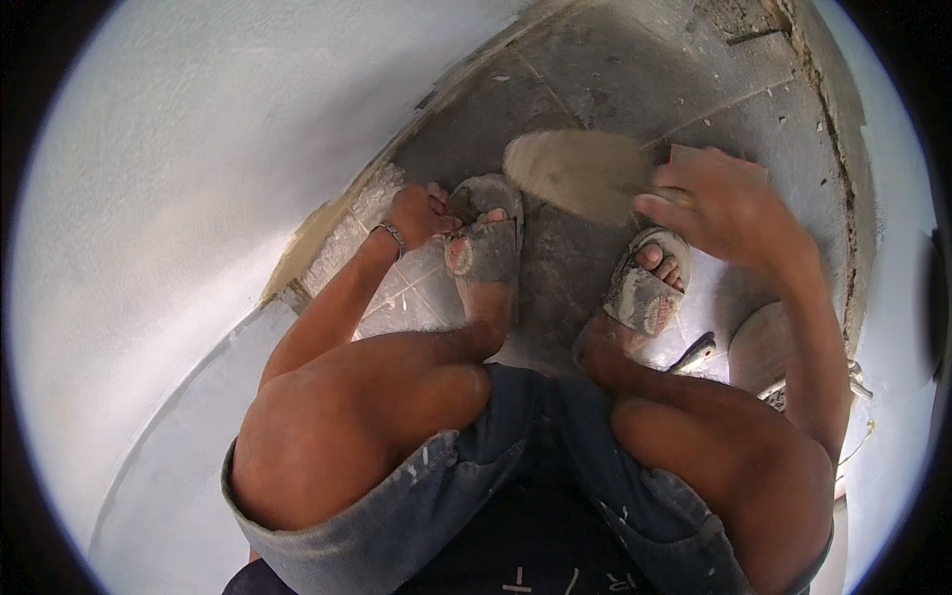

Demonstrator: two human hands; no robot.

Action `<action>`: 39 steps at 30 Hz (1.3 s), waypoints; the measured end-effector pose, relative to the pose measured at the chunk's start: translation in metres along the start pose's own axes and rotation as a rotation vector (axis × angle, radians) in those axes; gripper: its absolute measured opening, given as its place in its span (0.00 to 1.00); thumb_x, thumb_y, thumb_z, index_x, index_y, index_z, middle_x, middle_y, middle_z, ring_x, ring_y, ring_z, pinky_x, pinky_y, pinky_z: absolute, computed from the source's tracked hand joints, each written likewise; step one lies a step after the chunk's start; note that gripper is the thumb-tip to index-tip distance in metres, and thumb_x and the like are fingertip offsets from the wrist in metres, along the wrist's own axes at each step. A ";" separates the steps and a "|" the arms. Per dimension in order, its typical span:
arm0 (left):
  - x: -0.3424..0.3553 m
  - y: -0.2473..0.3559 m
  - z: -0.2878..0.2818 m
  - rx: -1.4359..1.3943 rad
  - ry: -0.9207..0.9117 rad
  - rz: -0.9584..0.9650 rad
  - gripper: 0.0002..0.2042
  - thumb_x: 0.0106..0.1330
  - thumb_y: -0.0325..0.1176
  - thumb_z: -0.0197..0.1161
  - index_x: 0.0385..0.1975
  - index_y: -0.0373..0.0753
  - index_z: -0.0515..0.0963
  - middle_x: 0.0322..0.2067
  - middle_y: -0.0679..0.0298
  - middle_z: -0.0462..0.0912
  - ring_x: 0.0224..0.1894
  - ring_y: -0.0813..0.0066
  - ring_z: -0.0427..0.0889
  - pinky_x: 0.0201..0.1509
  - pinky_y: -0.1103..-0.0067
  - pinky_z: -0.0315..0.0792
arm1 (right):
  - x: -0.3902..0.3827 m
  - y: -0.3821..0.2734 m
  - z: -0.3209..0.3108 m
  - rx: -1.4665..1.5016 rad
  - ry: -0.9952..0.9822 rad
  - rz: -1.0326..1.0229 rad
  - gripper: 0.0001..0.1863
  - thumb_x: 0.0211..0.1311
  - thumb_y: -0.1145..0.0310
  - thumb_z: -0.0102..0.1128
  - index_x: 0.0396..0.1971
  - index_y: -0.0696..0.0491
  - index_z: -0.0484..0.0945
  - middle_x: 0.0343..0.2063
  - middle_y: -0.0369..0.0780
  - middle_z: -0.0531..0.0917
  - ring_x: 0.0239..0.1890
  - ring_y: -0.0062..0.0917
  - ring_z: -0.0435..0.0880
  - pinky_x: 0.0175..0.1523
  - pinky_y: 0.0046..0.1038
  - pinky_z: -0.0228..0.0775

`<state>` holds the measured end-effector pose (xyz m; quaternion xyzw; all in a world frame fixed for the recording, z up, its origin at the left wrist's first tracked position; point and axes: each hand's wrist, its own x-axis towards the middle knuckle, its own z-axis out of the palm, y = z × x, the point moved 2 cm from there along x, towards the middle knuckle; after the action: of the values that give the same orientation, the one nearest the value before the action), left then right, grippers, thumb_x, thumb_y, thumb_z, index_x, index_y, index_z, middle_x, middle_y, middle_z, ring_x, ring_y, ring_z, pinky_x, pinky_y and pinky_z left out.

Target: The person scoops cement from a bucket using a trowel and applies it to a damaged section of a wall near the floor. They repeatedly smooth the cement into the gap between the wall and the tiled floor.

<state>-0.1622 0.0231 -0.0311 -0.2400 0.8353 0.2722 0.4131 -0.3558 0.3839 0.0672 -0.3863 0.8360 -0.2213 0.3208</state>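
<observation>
In my right hand is the handle of a trowel. Its broad, rounded blade is coated in grey-beige and points left above the floor, between and beyond my feet. My left hand, with a bracelet at the wrist, is low beside my left sandal. Its fingers are curled together, and a small dark patch shows at their tips; I cannot tell what it is. My right sandal rests on the floor below the trowel. Both sandals are smeared with grey.
A white wall curves along the left, with a beige strip at its foot. Grey floor tiles carry dust and crumbs. A flat red-edged piece lies behind my right hand. A round greyish object and a dark-handled tool are near my right leg.
</observation>
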 end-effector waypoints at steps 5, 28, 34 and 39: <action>-0.008 0.011 0.004 -0.009 0.114 0.041 0.20 0.54 0.37 0.78 0.42 0.33 0.84 0.36 0.52 0.88 0.40 0.62 0.88 0.46 0.72 0.80 | 0.072 -0.037 0.010 -0.273 -0.335 -0.059 0.22 0.62 0.47 0.64 0.44 0.51 0.82 0.40 0.45 0.83 0.47 0.43 0.83 0.53 0.42 0.76; 0.014 0.013 0.024 0.207 0.511 0.748 0.18 0.64 0.35 0.67 0.56 0.48 0.81 0.44 0.60 0.79 0.45 0.58 0.82 0.46 0.67 0.80 | -0.023 0.064 -0.018 -0.133 0.007 0.059 0.21 0.64 0.48 0.63 0.43 0.51 0.83 0.41 0.48 0.83 0.47 0.46 0.83 0.51 0.43 0.76; 0.012 0.042 0.014 -0.096 0.573 0.723 0.14 0.61 0.33 0.71 0.47 0.40 0.84 0.44 0.56 0.82 0.45 0.58 0.84 0.48 0.69 0.78 | -0.062 0.040 -0.042 0.025 0.052 0.087 0.22 0.66 0.50 0.65 0.44 0.55 0.84 0.36 0.50 0.83 0.40 0.43 0.83 0.46 0.39 0.75; 0.032 0.125 0.005 -0.534 0.396 0.590 0.18 0.67 0.36 0.69 0.51 0.32 0.81 0.40 0.57 0.84 0.43 0.67 0.85 0.47 0.71 0.78 | -0.112 0.045 -0.045 0.029 0.047 0.363 0.20 0.68 0.53 0.62 0.43 0.57 0.84 0.33 0.52 0.84 0.39 0.48 0.84 0.46 0.40 0.77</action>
<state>-0.2556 0.1127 -0.0278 -0.1374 0.8315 0.5333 0.0732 -0.3549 0.5047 0.1110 -0.2189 0.8959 -0.1807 0.3416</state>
